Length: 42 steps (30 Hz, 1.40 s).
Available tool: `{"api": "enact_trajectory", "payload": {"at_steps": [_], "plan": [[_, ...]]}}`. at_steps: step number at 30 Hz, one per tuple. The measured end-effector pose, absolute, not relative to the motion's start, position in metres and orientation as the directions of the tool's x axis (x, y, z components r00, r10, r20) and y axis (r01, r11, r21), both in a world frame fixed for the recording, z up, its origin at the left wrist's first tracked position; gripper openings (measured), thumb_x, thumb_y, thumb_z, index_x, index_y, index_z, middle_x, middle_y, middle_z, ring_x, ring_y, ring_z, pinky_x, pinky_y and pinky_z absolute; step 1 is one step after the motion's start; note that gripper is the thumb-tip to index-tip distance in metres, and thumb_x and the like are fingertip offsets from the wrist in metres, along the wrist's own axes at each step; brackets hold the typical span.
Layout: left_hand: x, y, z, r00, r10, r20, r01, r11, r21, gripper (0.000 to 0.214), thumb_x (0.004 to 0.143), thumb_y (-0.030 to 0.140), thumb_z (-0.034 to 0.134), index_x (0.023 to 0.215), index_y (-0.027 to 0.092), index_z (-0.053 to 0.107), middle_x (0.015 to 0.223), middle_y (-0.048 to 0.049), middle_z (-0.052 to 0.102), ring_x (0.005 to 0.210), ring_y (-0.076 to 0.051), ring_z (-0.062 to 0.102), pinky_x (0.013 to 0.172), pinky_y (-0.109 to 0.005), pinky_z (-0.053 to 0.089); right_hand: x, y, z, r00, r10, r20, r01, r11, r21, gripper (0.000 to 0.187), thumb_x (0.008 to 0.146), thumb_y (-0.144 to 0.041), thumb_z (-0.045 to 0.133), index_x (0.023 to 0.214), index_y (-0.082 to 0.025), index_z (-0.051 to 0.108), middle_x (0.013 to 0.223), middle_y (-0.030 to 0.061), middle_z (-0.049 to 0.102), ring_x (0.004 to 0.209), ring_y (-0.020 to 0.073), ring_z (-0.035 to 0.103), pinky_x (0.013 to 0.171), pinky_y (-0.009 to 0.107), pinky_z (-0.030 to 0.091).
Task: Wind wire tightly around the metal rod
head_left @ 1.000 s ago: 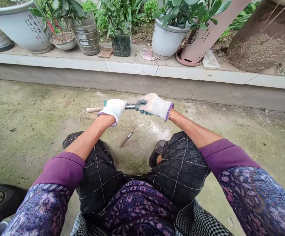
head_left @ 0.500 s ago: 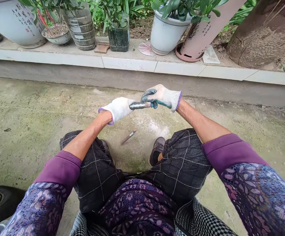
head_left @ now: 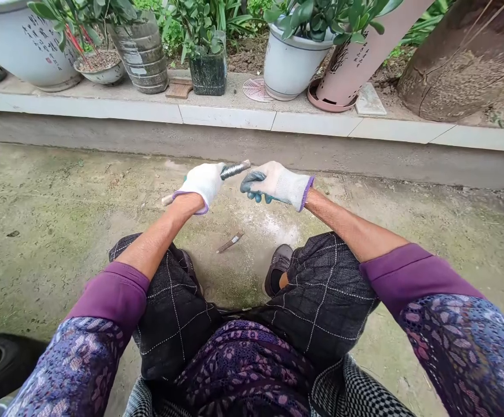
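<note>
The held stick (head_left: pixel 233 169) slants, silver-wrapped near its bare tip.

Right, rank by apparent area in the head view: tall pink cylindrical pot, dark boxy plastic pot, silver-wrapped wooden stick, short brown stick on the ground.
1. Tall pink pot, cut off above
2. Dark boxy pot
3. Silver-wrapped stick, partly hidden by the left hand
4. Short brown stick

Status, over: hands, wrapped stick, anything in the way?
Left hand gripping silver-wrapped stick. Right hand apart from it, fingers curled, grip unclear. Another stick lies on concrete ground, clear of both hands.
</note>
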<state>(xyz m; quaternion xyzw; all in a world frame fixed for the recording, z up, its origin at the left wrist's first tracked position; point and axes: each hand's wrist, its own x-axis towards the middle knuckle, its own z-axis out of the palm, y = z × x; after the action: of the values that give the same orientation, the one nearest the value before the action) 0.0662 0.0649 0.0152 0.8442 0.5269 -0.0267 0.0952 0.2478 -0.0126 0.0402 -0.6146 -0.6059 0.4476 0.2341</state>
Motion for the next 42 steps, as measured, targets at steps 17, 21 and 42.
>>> {"api": "enact_trajectory", "payload": {"at_steps": [17,21,42], "plan": [[0.063,0.043,0.03,0.646,0.754,-0.116,0.744,-0.588,0.318,0.031,0.096,0.03,0.052,0.113,0.019,0.075,0.091,-0.0079,0.077,0.08,-0.02,0.07,0.074,-0.03,0.05,0.269,0.007,0.031,-0.117,0.981,-0.158,0.389,-0.101,-0.916,0.016,0.08,-0.02,0.071,0.089,-0.007,0.077,0.071,0.0068,0.072,0.054,0.01,0.062,0.04,0.019,0.046],[0.064,0.041,0.026,0.531,0.846,-0.049,0.692,-0.399,0.601,0.032,0.092,0.027,0.054,0.114,0.015,0.074,0.08,-0.0041,0.073,0.062,-0.012,0.06,0.062,-0.025,0.048,0.262,0.0,0.037,-0.129,0.975,-0.181,0.41,-0.114,-0.905,0.013,0.081,-0.017,0.072,0.089,-0.008,0.077,0.074,0.0081,0.075,0.054,0.0104,0.063,0.04,0.019,0.045],[0.055,0.048,0.011,0.573,0.748,-0.335,0.773,-0.629,-0.085,0.041,0.094,0.014,0.046,0.121,0.017,0.076,0.095,-0.0188,0.077,0.1,-0.034,0.074,0.086,-0.044,0.055,0.242,0.001,0.039,-0.266,0.943,-0.2,0.772,0.084,-0.63,0.014,0.08,-0.017,0.064,0.08,-0.013,0.077,0.059,-0.002,0.061,0.049,0.0063,0.049,0.051,0.023,0.037]]}}
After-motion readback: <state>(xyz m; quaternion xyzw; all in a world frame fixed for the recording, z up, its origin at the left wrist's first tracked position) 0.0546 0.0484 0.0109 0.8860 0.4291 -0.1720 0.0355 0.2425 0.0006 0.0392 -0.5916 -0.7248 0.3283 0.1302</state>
